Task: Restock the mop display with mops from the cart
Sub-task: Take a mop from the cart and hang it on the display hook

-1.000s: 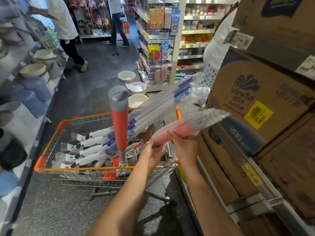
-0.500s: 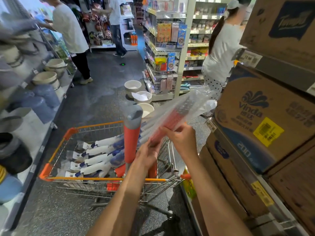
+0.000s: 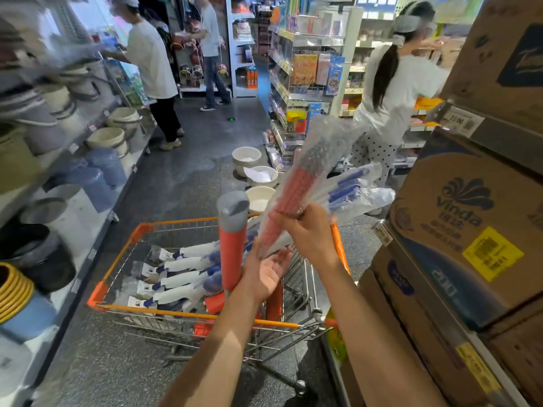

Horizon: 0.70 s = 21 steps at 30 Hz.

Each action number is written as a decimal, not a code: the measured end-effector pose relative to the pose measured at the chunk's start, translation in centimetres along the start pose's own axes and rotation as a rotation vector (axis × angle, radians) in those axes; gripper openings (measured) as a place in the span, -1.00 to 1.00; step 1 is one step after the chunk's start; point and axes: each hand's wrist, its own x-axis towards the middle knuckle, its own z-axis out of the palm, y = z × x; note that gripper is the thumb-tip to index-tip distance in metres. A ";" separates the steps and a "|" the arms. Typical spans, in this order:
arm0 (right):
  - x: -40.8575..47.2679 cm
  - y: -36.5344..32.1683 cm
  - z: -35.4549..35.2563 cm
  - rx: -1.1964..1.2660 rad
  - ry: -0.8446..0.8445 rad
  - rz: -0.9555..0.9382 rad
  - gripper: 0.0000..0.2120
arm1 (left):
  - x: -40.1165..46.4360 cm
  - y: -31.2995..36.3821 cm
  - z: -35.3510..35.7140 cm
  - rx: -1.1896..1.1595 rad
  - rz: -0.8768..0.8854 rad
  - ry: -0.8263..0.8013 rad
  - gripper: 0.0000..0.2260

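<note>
An orange-rimmed wire cart point(image 3: 123, 259) stands in the aisle in front of me. Several white-and-blue mops point(image 3: 188, 265) in plastic lie in it, handles sticking out to the right. A red-and-grey mop handle point(image 3: 233, 242) stands upright in the cart. My right hand point(image 3: 308, 230) grips a red mop handle in bubble wrap point(image 3: 302, 183), tilted up and away above the cart. My left hand point(image 3: 269, 270) is palm-up and open just under the wrapped handle's lower end, fingers apart; contact with the wrap is not clear.
Cardboard boxes point(image 3: 458, 230) fill the shelves close on my right. Buckets and bins point(image 3: 108, 139) line the left shelf. White basins point(image 3: 246, 157) sit on the floor past the cart. A person point(image 3: 152, 66) stands at left, another person point(image 3: 390, 92) at right.
The wrapped red handle has swung from lying low toward the right to pointing steeply up. My left hand has let go and opened beneath it. The view has tilted up.
</note>
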 end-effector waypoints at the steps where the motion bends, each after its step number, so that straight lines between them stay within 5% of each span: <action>1: 0.3 -0.8 0.0 0.004 0.013 -0.010 -0.77 | -0.1 0.1 0.1 -0.010 -0.004 -0.006 -0.65; 13: 4.2 -6.6 -3.2 0.195 0.216 -0.033 -0.90 | -1.1 0.2 4.0 -0.346 -0.030 -0.046 -0.80; 21: 3.6 -5.9 -6.0 0.113 0.096 -0.034 -0.84 | -3.0 -0.8 7.2 -0.338 -0.095 -0.082 -0.77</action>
